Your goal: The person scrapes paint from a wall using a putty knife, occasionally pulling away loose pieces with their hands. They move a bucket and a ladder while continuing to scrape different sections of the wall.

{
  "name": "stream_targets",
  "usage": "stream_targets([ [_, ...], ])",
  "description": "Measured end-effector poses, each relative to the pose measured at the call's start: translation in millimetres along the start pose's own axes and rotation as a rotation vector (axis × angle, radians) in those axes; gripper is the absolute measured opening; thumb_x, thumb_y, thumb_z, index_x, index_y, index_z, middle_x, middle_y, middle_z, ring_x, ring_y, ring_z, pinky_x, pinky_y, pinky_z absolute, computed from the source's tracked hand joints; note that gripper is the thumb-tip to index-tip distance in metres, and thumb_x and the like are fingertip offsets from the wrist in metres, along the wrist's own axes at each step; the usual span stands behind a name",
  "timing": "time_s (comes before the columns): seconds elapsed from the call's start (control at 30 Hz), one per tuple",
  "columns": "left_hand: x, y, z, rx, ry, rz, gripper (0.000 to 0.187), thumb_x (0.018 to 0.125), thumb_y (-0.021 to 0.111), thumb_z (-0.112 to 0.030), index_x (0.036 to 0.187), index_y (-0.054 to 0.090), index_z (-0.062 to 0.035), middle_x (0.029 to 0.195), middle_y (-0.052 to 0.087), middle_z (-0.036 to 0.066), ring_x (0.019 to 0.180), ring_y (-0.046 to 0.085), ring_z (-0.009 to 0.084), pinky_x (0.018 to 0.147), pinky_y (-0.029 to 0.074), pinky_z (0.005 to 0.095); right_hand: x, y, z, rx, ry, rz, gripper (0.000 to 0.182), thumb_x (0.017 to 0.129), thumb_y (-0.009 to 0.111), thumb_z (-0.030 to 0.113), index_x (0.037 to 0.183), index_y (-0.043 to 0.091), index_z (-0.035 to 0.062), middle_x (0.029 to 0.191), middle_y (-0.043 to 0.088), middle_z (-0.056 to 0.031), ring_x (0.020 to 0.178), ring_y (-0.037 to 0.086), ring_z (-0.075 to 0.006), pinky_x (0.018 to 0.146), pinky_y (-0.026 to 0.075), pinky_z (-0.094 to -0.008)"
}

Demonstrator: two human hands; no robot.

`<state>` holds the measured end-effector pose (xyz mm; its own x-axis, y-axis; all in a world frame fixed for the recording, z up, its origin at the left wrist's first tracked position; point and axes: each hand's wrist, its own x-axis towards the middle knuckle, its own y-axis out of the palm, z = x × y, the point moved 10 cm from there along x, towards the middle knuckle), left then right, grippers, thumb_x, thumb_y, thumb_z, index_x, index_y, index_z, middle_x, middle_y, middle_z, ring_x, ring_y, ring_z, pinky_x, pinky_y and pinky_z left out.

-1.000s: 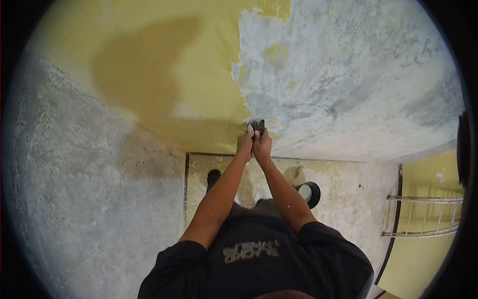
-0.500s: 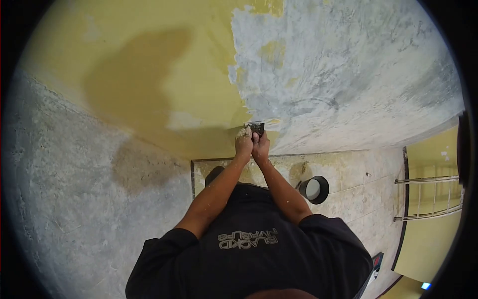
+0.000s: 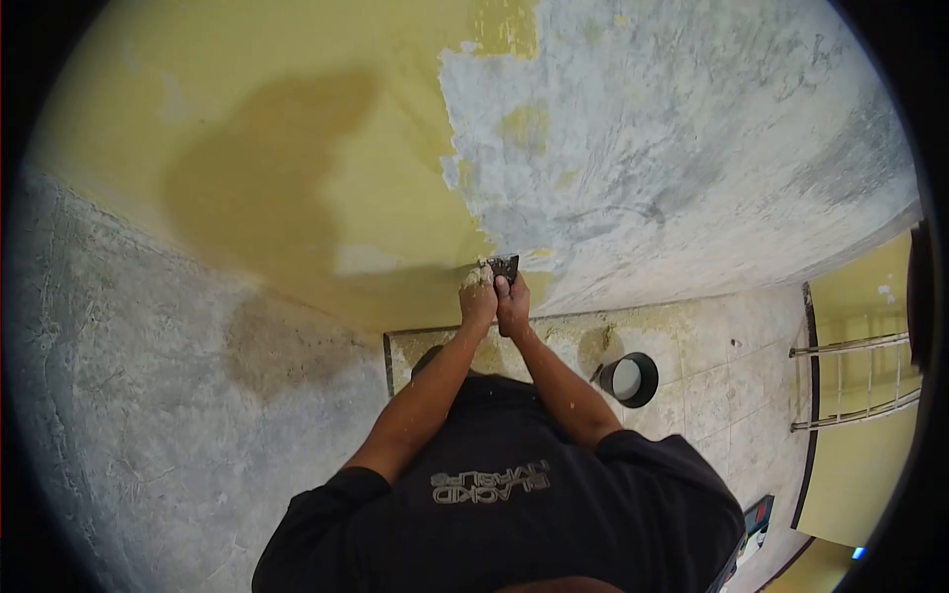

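My right hand (image 3: 513,304) is closed on a dark, broad-bladed scraper (image 3: 507,266), thumb pressed along it. Close against it, my left hand (image 3: 477,299) is also closed on the scraper, its fingers smeared with pale paint scrapings. The blade meets the wall near the ragged lower edge of the yellow paint (image 3: 395,212). To the right of that edge spreads a bared grey-white patch (image 3: 613,158), with small yellow remnants in it. The scraper's handle is hidden by my hands.
A black bucket (image 3: 647,380) with something whitish inside stands on the tiled floor (image 3: 707,395), right of my arms. Farther right is a metal ladder (image 3: 855,346). A bare grey wall (image 3: 148,385) rises at left. Near my right side lies a dark, red-marked object (image 3: 757,516).
My hands and the scraper have shifted slightly down and left in view. The wall, bucket and ladder sit a little differently as my head has moved.
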<state>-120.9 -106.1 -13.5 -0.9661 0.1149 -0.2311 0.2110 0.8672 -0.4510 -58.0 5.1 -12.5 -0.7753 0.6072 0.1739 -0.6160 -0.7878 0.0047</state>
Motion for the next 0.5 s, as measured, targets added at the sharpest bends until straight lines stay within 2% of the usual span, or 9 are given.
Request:
stream_targets([
  [0.03,-8.5,1.3,3.1,0.090,0.041,0.027,0.041,0.092,0.042,-0.033,0.094,0.061,0.0028,0.096,0.061,0.025,0.091,0.057,0.0404,0.077,0.043,0.0458,-13.1,-0.7,-4.3,0.001,0.017,0.001,0.039,0.088,0.056,0.033,0.100,0.055,-0.0044,0.076,0.061,-0.0183,0.070,0.059,-0.0231,0.067,0.047,-0.0338],
  [0.07,-10.8,-4.5,-13.4,0.255,0.196,-0.064,0.045,0.092,0.035,-0.034,0.084,0.062,0.0011,0.082,0.063,0.024,0.079,0.059,0.0413,0.072,0.045,0.0490,-12.5,1.9,-2.2,0.084,-0.014,0.013,0.039,0.089,0.055,0.033,0.100,0.055,-0.0040,0.076,0.061,-0.0159,0.070,0.058,-0.0200,0.067,0.047,-0.0326],
  [0.13,-4.8,-15.9,-46.6,0.219,0.304,-0.157,0.042,0.092,0.037,-0.033,0.088,0.061,0.0016,0.085,0.062,0.025,0.081,0.058,0.0421,0.073,0.044,0.0496,7.7,8.6,22.5,0.261,-0.100,-0.014,0.035,0.090,0.054,0.032,0.098,0.055,-0.0025,0.075,0.060,-0.0082,0.070,0.052,-0.0130,0.065,0.045,-0.0306],
  [0.2,-14.9,-23.8,-56.1,0.175,0.385,-0.233,0.039,0.092,0.038,-0.030,0.089,0.059,0.0017,0.088,0.060,0.026,0.083,0.057,0.0429,0.072,0.042,0.0510,19.7,5.9,34.1,0.193,-0.107,0.019,0.034,0.090,0.054,0.031,0.097,0.055,-0.0020,0.075,0.060,-0.0070,0.069,0.051,-0.0130,0.064,0.045,-0.0303],
  [0.23,-17.5,-20.5,-45.1,0.187,0.362,-0.220,0.039,0.092,0.038,-0.030,0.089,0.059,0.0017,0.088,0.060,0.026,0.083,0.057,0.0429,0.072,0.042,0.0510,19.5,8.4,33.6,0.127,-0.109,0.055,0.033,0.090,0.054,0.031,0.096,0.056,-0.0016,0.075,0.060,-0.0058,0.068,0.050,-0.0130,0.063,0.044,-0.0299],
  [0.3,-4.5,5.9,-8.1,0.385,0.175,0.008,0.039,0.092,0.036,-0.029,0.090,0.059,0.0017,0.089,0.060,0.026,0.084,0.056,0.0428,0.073,0.042,0.0506,12.1,13.3,15.8,0.305,-0.060,0.069,0.033,0.090,0.054,0.030,0.096,0.056,-0.0018,0.074,0.059,-0.0073,0.067,0.049,-0.0133,0.063,0.044,-0.0301],
  [0.37,2.3,8.7,12.9,0.307,0.182,-0.072,0.041,0.092,0.036,-0.032,0.095,0.061,0.0004,0.097,0.061,0.024,0.087,0.058,0.0396,0.078,0.045,0.0476,-2.3,11.7,-19.6,0.172,0.084,0.135,0.028,0.092,0.052,0.024,0.101,0.055,-0.0012,0.091,0.062,-0.0058,0.081,0.054,-0.0125,0.074,0.045,-0.0280],
  [0.43,-1.8,-2.2,-12.9,0.322,0.234,-0.124,0.044,0.092,0.037,-0.034,0.092,0.062,0.0023,0.095,0.062,0.025,0.088,0.058,0.0416,0.078,0.045,0.0487,8.0,6.7,0.1,0.034,-0.028,0.078,0.028,0.091,0.053,0.024,0.101,0.055,-0.0027,0.089,0.062,-0.0071,0.080,0.053,-0.0134,0.074,0.045,-0.0289],
  [0.5,-2.2,-8.1,-14.8,0.269,0.173,-0.119,0.043,0.092,0.037,-0.032,0.088,0.062,0.0028,0.090,0.062,0.026,0.085,0.058,0.0426,0.077,0.044,0.0493,-0.6,6.7,8.0,0.040,0.096,0.104,0.030,0.091,0.054,0.025,0.101,0.055,-0.0028,0.088,0.062,-0.0074,0.079,0.053,-0.0142,0.074,0.045,-0.0303],
])
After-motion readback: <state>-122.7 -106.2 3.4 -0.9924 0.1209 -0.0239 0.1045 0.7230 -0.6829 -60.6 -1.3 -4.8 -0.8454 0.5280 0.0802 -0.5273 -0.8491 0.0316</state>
